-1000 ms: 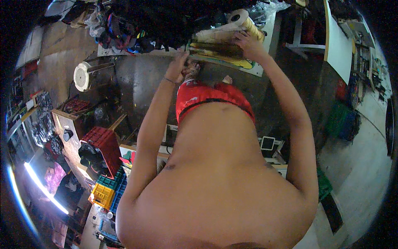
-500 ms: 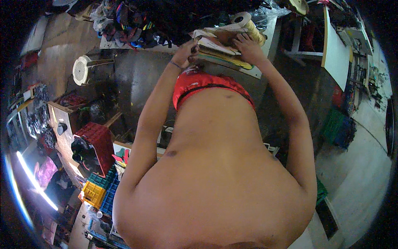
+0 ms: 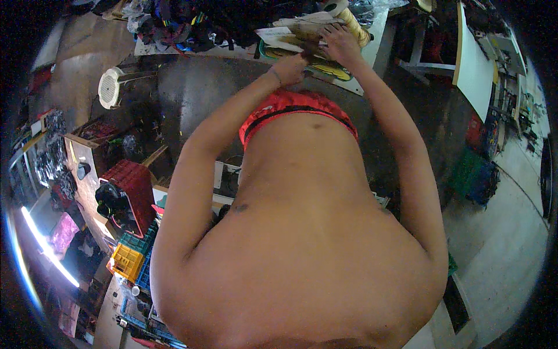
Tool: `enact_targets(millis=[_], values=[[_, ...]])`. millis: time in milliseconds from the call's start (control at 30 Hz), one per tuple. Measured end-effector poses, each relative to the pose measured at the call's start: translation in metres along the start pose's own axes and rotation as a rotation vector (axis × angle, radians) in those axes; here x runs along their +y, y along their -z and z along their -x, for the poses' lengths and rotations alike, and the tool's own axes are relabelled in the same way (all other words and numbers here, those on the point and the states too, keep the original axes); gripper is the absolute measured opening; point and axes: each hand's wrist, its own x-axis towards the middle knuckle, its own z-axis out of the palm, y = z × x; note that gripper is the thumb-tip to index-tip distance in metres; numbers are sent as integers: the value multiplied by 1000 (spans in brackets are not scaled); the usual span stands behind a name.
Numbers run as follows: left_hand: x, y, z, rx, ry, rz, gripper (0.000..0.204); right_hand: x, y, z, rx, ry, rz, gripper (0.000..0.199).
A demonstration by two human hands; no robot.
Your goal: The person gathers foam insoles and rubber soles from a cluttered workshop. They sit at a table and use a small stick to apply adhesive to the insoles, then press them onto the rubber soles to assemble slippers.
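My right hand [image 3: 342, 45] lies over a pile of flat pale and brown pieces [image 3: 305, 29] at the table's near edge, its fingers spread and slightly bent. My left hand [image 3: 289, 68] is just to the left and nearer to me. Its fingers are drawn together at a dark spot by the pile's edge; what they grip is too dark to make out. A white flat piece [image 3: 281, 38] sticks out on the left of the pile. Under it show yellow and green edged flat pieces [image 3: 331, 71]. A cream-coloured roll [image 3: 356, 29] stands beside my right hand.
Dark tangled material with coloured strips [image 3: 186, 26] covers the table's left part. A white stool [image 3: 109, 88] stands on the floor at left. Below it are a red crate [image 3: 131, 192] and a yellow crate [image 3: 127, 260]. A white panel [image 3: 474, 70] stands at right.
My left hand has moved right and nearer to me, off the pile's left side, towards my right hand. My right hand has shifted slightly up and left. The white piece now juts further left.
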Motion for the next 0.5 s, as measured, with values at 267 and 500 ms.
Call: enact_targets(millis=[267, 500], values=[[-4, 10, -37, -45, 95, -154, 31, 30, 38, 0, -557, -10, -265, 59], [-19, 28, -48, 148, 98, 6, 45, 34, 60, -4, -511, 111, -374, 52]])
